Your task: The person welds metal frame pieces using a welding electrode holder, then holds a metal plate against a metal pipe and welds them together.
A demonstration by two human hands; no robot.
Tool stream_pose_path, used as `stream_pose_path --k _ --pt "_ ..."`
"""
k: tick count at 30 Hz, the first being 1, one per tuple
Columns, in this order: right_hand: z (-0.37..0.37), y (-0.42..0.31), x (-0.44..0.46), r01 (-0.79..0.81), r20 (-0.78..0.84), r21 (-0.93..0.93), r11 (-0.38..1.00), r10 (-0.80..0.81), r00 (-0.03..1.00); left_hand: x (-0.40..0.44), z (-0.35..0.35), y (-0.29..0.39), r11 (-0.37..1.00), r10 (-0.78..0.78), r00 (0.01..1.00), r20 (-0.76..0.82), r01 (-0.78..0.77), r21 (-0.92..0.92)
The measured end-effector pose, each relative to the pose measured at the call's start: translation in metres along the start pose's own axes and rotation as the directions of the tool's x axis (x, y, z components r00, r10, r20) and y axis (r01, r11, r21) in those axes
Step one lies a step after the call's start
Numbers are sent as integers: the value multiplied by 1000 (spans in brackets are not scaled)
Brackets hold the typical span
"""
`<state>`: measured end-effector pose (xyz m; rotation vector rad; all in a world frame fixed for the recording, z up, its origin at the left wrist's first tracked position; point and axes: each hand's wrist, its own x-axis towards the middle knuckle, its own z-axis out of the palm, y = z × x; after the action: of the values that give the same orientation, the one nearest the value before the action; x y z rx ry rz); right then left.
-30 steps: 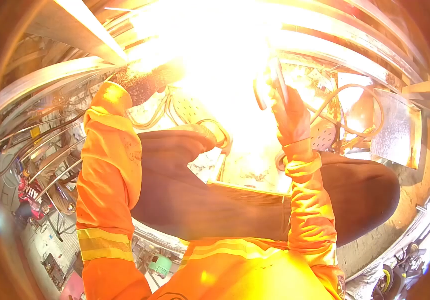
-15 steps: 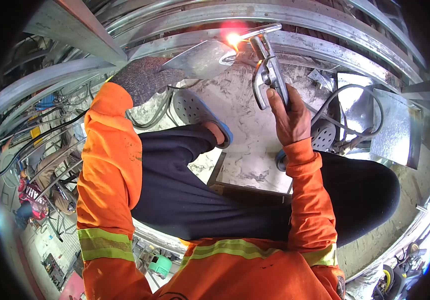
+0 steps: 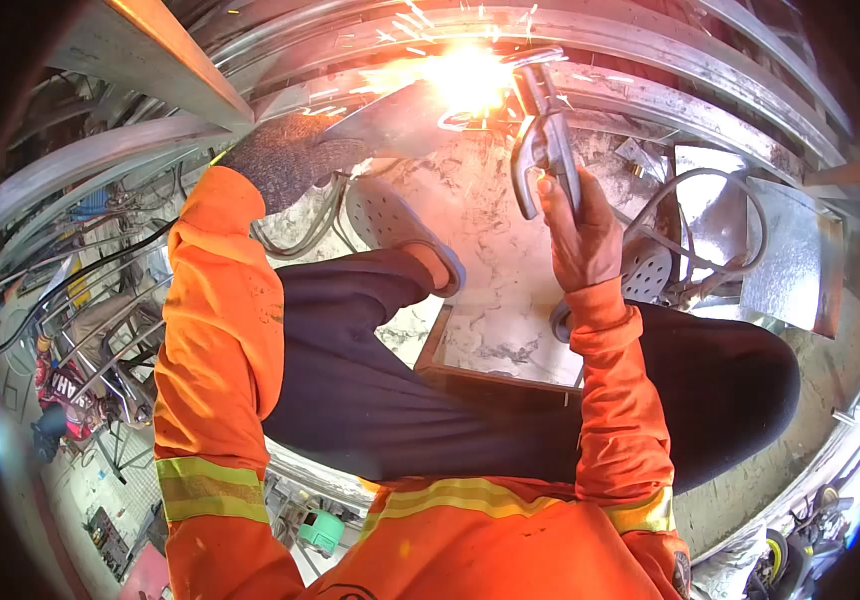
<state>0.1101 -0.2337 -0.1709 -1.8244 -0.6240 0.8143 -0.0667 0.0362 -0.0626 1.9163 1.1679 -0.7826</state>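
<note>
My left hand (image 3: 285, 160), in a dark knitted glove, grips the edge of a grey metal sheet (image 3: 380, 125). My bare right hand (image 3: 582, 225) is wrapped round the handle of a welding electrode holder (image 3: 550, 145). A bright arc (image 3: 470, 80) burns between the far end of the sheet and the holder's head, with sparks flying out along the metal rails (image 3: 640, 95). The glare hides the electrode tip and the spot it meets.
A slanted steel beam (image 3: 170, 55) comes down at upper left. Looped cable (image 3: 750, 262) and a shiny metal panel (image 3: 795, 255) lie at right. My sandalled foot (image 3: 390, 220) is below the sheet. A person in red (image 3: 70, 400) is at far left.
The full-frame glare of a second ago dropped to a small glow, and now a bright arc with sparks burns again. Both hands keep nearly the same places and grips.
</note>
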Motion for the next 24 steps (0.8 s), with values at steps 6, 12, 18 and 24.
stream_pose_path --k 6,12,18,24 --pt "-2 -3 2 9 -32 51 999 -8 999 -5 3 -3 879 385 904 -188 -297 372" --pt "-3 -8 2 31 -34 -5 1000 -31 999 -11 -4 7 753 372 919 -129 -217 621" --pt "-1 -5 2 -14 -22 31 999 15 1000 -25 -2 29 692 357 917 -180 -130 710" --pt "0 -9 1 -8 -28 25 1000 9 1000 -17 -1 21 552 361 928 -88 -137 823"
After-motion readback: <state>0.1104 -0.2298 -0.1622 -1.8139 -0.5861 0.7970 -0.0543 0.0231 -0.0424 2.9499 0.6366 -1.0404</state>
